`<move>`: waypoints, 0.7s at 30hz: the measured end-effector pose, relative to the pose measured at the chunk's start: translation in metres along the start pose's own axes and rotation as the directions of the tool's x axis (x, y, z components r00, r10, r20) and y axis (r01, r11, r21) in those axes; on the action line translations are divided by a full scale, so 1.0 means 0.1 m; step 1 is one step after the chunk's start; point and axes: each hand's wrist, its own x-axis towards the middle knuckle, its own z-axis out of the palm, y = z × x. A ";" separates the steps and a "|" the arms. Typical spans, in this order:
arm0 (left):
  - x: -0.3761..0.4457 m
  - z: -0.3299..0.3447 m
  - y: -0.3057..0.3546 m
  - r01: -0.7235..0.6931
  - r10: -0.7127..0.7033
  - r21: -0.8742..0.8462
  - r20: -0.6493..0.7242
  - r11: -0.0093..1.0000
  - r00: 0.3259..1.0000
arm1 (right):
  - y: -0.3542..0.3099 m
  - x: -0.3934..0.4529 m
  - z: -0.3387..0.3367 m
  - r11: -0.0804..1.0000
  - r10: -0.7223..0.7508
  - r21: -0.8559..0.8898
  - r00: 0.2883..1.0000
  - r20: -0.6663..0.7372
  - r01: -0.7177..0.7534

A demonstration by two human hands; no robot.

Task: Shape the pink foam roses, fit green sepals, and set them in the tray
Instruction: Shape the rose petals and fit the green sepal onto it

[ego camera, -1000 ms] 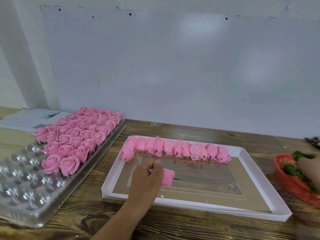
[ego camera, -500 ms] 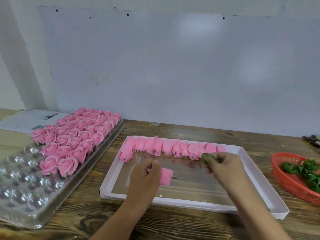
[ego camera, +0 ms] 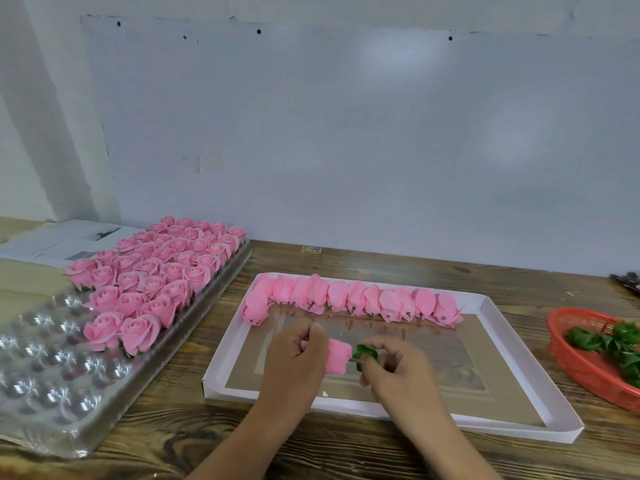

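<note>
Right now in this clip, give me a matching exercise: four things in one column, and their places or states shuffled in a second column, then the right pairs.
Things:
1. green sepal
2. unshaped pink buds
3. finished pink roses
4. loose green sepals

Places or states:
A. seated in the clear plastic cell tray
B. pinched in the right hand, at the base of the bud held by the left hand
C. piled in the red basket
D. lying in a row along the far side of the white cardboard tray

Pairs: 1-B, 2-D, 3-A, 4-C

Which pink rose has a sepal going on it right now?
The rose bud gripped in the left hand, apart from the row; the right hand holds a green sepal at its base.
</note>
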 end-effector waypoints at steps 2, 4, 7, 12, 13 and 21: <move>-0.01 0.01 0.01 -0.030 0.029 0.012 0.026 0.999 0.999 | -0.01 -0.03 0.01 0.998 -0.038 -0.056 0.999 0.027 0.040; -0.02 0.01 0.02 -0.061 0.060 0.031 0.040 0.998 0.997 | -0.01 -0.07 0.02 0.994 -0.057 -0.087 0.997 0.053 0.061; -0.02 0.00 0.01 -0.053 0.052 0.034 0.025 0.998 0.998 | -0.01 -0.11 0.02 0.997 -0.051 -0.056 0.996 0.070 0.055; -0.01 0.00 -0.01 -0.016 0.015 -0.007 -0.042 1.000 0.999 | -0.05 -0.11 0.04 0.982 0.030 0.183 0.996 0.081 -0.044; 0.00 0.00 -0.02 -0.015 0.014 -0.007 -0.057 1.000 0.998 | -0.05 -0.11 0.04 0.969 0.043 0.239 0.995 0.086 -0.062; 0.03 -0.02 -0.07 0.037 -0.037 0.004 -0.093 0.999 0.995 | -0.07 -0.12 -0.01 0.849 0.054 0.513 0.987 0.153 -0.126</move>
